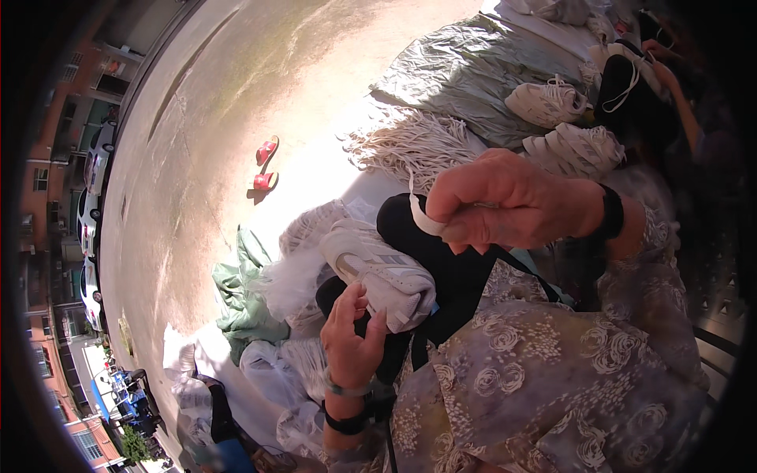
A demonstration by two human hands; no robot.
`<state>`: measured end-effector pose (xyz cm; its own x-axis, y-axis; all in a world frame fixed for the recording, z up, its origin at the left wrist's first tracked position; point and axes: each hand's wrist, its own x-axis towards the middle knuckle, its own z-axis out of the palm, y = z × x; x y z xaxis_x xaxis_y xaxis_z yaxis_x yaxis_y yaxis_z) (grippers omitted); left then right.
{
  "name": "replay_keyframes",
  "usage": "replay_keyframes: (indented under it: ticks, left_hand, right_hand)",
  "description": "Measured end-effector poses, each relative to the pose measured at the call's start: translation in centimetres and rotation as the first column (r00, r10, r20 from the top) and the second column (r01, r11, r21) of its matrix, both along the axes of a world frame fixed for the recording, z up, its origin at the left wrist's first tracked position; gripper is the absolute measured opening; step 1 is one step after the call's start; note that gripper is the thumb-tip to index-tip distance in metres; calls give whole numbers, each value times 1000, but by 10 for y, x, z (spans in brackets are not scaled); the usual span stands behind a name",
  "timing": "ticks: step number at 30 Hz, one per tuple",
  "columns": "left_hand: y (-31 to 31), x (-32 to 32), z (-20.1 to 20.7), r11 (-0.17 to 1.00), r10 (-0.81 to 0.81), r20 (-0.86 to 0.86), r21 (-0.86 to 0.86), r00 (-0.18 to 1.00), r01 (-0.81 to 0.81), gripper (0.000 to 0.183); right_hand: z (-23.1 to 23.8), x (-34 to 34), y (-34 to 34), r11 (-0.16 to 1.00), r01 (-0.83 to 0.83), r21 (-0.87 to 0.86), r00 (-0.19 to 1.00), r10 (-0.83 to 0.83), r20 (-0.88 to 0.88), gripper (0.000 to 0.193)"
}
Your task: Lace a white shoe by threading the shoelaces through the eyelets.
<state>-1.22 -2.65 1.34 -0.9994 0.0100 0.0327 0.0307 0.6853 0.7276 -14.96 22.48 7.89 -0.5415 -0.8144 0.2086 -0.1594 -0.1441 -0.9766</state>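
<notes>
My right hand (512,205) is closed, pinching a flat white shoelace (418,213) between thumb and fingers; its loose end hangs above the pile. A light grey and white sneaker (382,272) lies tilted across black cloth (422,236) on my lap. My left hand (352,335) is at the sneaker's lower left side, thumb and fingers apart. Its fingertips overlap the shoe's edge, and I cannot tell how firmly they touch. Beyond the right hand lies a big heap of white laces (410,146).
More pale sneakers (548,102) lie at upper right, by a grey-green sheet (457,67). Another person's hand (658,59) is there with a laced shoe. Plastic-wrapped white bundles (276,366) and a green bag (240,296) lie left. Red sandals (266,180) sit on the ground.
</notes>
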Motion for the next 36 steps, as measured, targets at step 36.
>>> replay_keyframes:
  ticks: [36]
  left_hand:
    - [-22,-35,-39,979,-45,279,202,959,-13,19]
  right_hand:
    - [-142,7,-115,932,-164,323,971,211,-115,36]
